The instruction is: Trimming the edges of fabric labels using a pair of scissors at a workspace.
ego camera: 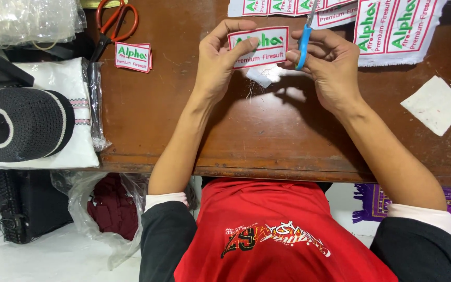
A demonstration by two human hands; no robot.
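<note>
White red-bordered label [258, 47] between hands

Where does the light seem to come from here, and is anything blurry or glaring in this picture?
In the head view, the hands cast soft shadows on the wooden table below the left hand and right hand, towards the person, so light comes from the far side; the clear plastic bag shows glare; the label looks sharp.

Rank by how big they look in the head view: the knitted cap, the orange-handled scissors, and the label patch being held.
1. Black knitted cap, clearly largest.
2. Orange-handled scissors and held label patch: look too alike to rank.
</note>
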